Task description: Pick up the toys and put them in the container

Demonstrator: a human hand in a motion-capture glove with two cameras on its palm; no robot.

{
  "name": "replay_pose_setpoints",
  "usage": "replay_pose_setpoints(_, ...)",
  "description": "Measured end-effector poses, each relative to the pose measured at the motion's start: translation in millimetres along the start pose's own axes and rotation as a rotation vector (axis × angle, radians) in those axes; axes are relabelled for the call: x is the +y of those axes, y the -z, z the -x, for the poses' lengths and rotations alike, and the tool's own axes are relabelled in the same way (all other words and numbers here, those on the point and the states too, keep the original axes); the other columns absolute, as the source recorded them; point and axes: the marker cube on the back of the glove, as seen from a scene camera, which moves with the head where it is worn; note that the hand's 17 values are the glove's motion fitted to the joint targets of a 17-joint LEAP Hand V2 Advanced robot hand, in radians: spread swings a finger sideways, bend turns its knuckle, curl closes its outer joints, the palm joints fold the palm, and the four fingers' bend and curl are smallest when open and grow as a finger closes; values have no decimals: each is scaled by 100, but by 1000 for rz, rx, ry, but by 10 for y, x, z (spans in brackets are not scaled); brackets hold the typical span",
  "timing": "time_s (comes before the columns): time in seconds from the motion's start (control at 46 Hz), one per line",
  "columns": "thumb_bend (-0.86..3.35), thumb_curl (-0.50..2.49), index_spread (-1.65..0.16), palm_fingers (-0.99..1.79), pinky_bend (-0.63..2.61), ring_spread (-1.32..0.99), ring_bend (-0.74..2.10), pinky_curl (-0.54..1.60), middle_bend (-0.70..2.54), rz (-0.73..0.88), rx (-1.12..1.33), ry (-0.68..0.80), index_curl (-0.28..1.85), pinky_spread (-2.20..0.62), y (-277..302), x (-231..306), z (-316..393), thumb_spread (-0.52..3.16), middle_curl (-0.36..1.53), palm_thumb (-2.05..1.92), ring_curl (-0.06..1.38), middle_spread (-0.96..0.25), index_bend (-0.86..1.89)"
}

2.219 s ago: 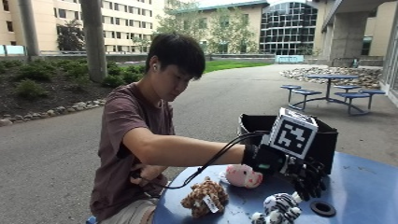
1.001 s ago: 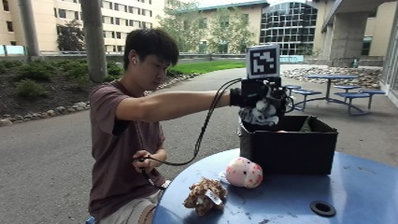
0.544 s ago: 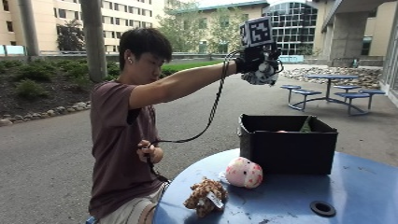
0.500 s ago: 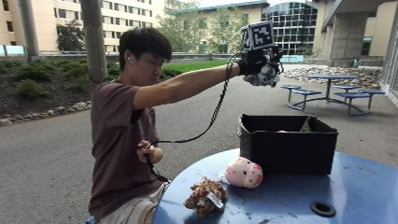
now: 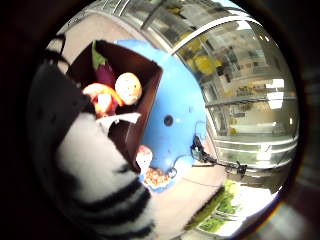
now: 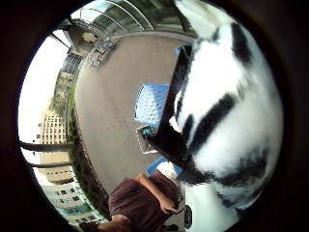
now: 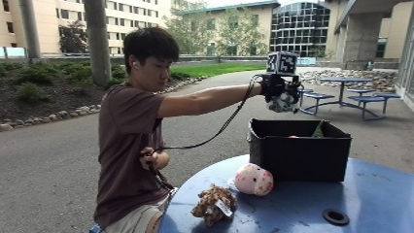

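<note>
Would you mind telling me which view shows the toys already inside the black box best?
The little finger side palm view: it looks down into the black box at the toys inside. The outside view shows the box side-on, with only slivers above its rim. The thumb side view is mostly filled by the striped toy.

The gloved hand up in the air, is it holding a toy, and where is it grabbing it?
Yes, the hand holds a zebra toy above the box; the grabbed part cannot be told.
</note>
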Motion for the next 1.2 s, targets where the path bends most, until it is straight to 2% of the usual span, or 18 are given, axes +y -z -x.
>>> replay_pose_setpoints(0.044, -5, 95, -38, 39, 130, -34, 166, 57, 104, 61, -3, 2, 88, -35, -47, -21, 59, 49, 96, 58, 64, -36, 48)
replay_pose_setpoints(0.065, -12, 90, -36, 7, 130, -34, 159, 57, 96, 98, -8, 4, 82, -34, -75, -29, 87, 63, 93, 44, 61, -35, 30)
replay_pose_setpoints(0.109, -12, 84, -31, -33, 135, -32, 151, 60, 77, 165, -19, 8, 80, -29, -128, -33, 123, 74, 87, 32, 62, -31, 17)
replay_pose_setpoints(0.131, -14, 80, -30, -57, 138, -27, 136, 59, 61, 184, -24, 10, 75, -24, -142, -31, 132, 78, 81, 25, 57, -26, 11)
replay_pose_setpoints(0.152, -13, 77, -29, -64, 138, -23, 124, 57, 51, 192, -28, 10, 71, -21, -145, -26, 136, 82, 78, 20, 54, -22, 9)
replay_pose_setpoints(0.261, -8, 67, -24, -60, 130, -13, 89, 51, 26, 170, -29, -7, 54, -10, -68, 94, 20, 96, 66, 6, 41, -10, 2)
replay_pose_setpoints(0.37, -5, 60, -21, -49, 119, -8, 73, 46, 14, 144, -6, -55, 44, -4, 68, 422, -377, 105, 58, 1, 34, -4, 0)
replay_pose_setpoints(0.74, -2, 46, -18, -34, 102, -3, 58, 38, 13, 141, -32, -229, 22, 1, 255, 1709, -1387, 116, 42, -1, 28, 1, 0)
replay_pose_setpoints(0.827, -3, 44, -18, -31, 99, -3, 56, 37, 14, 149, -148, -263, 19, 1, 176, 2099, -1595, 117, 40, -1, 28, 1, 1)
replay_pose_setpoints(0.87, -3, 43, -18, -31, 98, -3, 56, 36, 14, 158, -148, -307, 18, 1, 92, 2245, -1669, 117, 39, -1, 28, 1, 1)
replay_pose_setpoints(0.957, -3, 41, -19, -29, 96, -3, 55, 36, 15, 178, -104, -240, 16, 1, -138, 2598, -1852, 118, 38, -1, 28, 0, 2)
replay_pose_setpoints(1.044, -3, 40, -20, -28, 95, -3, 54, 35, 15, 238, -23, -442, 14, 1, -563, 2923, -2184, 118, 37, -1, 28, 0, 2)
replay_pose_setpoints(1.088, -3, 39, -19, -28, 95, -3, 54, 35, 15, 268, -4, -485, 13, 1, -800, 3054, -2324, 118, 36, -2, 28, 0, 2)
replay_pose_setpoints(1.196, -3, 38, -19, -28, 95, -3, 53, 35, 16, 331, 44, -414, 11, 0, -1512, 3333, -2598, 118, 35, -1, 28, 1, 1)
